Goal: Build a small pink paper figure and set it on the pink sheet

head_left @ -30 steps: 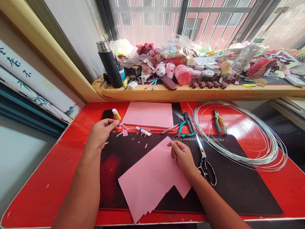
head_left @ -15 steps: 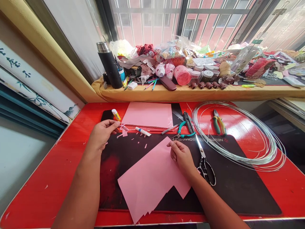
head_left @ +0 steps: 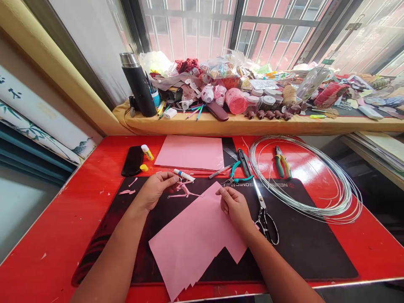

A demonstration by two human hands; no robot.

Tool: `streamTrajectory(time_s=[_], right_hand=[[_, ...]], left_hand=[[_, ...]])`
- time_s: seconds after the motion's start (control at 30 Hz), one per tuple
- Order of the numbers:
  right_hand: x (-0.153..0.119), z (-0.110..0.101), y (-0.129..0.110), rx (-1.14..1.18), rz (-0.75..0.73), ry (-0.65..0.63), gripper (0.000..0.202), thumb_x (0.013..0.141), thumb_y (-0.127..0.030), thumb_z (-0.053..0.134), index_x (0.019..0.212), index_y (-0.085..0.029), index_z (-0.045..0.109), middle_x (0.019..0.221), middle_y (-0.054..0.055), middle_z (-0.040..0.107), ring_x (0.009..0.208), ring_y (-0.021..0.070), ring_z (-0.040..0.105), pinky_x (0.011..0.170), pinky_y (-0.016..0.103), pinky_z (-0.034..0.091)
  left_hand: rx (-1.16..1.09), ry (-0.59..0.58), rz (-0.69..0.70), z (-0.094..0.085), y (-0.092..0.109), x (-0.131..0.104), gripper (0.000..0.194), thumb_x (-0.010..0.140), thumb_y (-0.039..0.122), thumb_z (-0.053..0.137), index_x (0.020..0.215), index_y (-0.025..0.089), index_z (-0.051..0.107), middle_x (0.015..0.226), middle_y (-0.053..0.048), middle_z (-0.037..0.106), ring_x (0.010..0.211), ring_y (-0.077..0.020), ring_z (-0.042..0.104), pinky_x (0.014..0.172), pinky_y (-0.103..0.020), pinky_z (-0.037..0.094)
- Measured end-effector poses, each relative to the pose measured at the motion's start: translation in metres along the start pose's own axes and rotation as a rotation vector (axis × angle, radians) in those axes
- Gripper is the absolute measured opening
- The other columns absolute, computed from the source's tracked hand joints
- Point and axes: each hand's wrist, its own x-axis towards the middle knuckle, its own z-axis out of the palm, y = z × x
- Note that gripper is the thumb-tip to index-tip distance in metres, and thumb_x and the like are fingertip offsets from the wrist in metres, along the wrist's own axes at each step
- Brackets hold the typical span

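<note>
Between the thumb and fingers of my left hand (head_left: 159, 189) is a small pink branching piece (head_left: 186, 189) with thin arms, held above the black mat. My right hand (head_left: 235, 204) is closed in a pinch over the upper part of a pink paper sheet (head_left: 189, 240); what its fingertips hold, if anything, is too small to make out. The sheet lies askew on the mat, with a stepped, cut lower edge. Beyond my left hand rests a white tube with a blue band (head_left: 184, 175). Black-handled scissors (head_left: 267, 223) lie just right of my right hand.
A glue stick (head_left: 147, 152), its yellow cap (head_left: 144, 167) and a black phone (head_left: 132, 160) lie at the back left. Pink sheets (head_left: 191, 152), teal pliers (head_left: 236, 174), a cutter (head_left: 244, 162), a wire coil (head_left: 341, 189) and green-yellow pliers (head_left: 282, 162) lie along the back. Clutter fills the sill.
My left hand has moved right, away from the phone, carrying the pink branching piece towards my right hand. Small scraps now lie at the mat's left. My right hand has kept its place over the sheet.
</note>
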Motion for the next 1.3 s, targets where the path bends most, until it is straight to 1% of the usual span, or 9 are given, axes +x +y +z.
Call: streamTrajectory(time_s=[0.17,0.37,0.67,0.83,1.03,1.3], right_hand=[[0.0,0.0,-0.001,0.004,0.002,-0.001,0.037,0.091,-0.055,0.068,0.082,-0.019,0.066,0.048,-0.008,0.039,0.044,0.0102,0.033,0.048,0.026,0.025],[-0.001,-0.001,0.001,0.023,0.018,-0.004,0.037,0.091,-0.055,0.069,0.082,-0.019,0.066,0.048,-0.008,0.038,0.044,0.0096,0.032,0.047,0.025,0.023],[0.0,-0.001,0.002,0.038,0.03,-0.003,0.038,0.088,-0.056,0.072,0.081,-0.019,0.067,0.047,-0.009,0.037,0.043,0.0091,0.03,0.045,0.025,0.021],[0.0,-0.001,0.001,0.038,0.025,-0.004,0.038,0.088,-0.056,0.072,0.081,-0.019,0.067,0.047,-0.009,0.037,0.043,0.0091,0.03,0.045,0.025,0.023],[0.0,-0.001,0.0,0.032,0.025,-0.007,0.037,0.088,-0.056,0.071,0.081,-0.02,0.067,0.047,-0.009,0.038,0.042,0.0096,0.03,0.044,0.025,0.024],[0.0,-0.001,0.002,0.03,0.024,-0.007,0.038,0.09,-0.056,0.071,0.082,-0.019,0.067,0.048,-0.009,0.038,0.043,0.0093,0.031,0.046,0.025,0.022]], left_hand=[[0.028,-0.053,-0.01,0.01,-0.004,0.0,0.035,0.072,0.051,0.087,0.08,0.018,0.075,0.079,-0.006,0.076,0.07,-0.0175,0.066,0.067,-0.029,0.051],[0.034,-0.103,-0.022,0.014,-0.007,-0.002,0.036,0.074,0.052,0.086,0.079,0.018,0.074,0.078,-0.006,0.075,0.068,-0.0167,0.063,0.067,-0.03,0.05],[0.043,-0.109,-0.038,0.018,-0.007,-0.003,0.039,0.073,0.053,0.086,0.08,0.017,0.074,0.079,-0.007,0.076,0.067,-0.0165,0.062,0.067,-0.03,0.05],[0.058,-0.126,-0.039,0.02,-0.007,-0.004,0.038,0.074,0.054,0.085,0.079,0.018,0.074,0.08,-0.007,0.075,0.069,-0.0172,0.063,0.067,-0.03,0.049],[0.06,-0.117,-0.04,0.021,-0.009,-0.004,0.038,0.072,0.053,0.087,0.08,0.018,0.075,0.08,-0.007,0.076,0.069,-0.0173,0.064,0.069,-0.031,0.051],[0.061,-0.125,-0.054,0.024,-0.008,-0.004,0.04,0.069,0.054,0.088,0.078,0.018,0.075,0.077,-0.007,0.075,0.067,-0.0167,0.063,0.064,-0.029,0.05]])
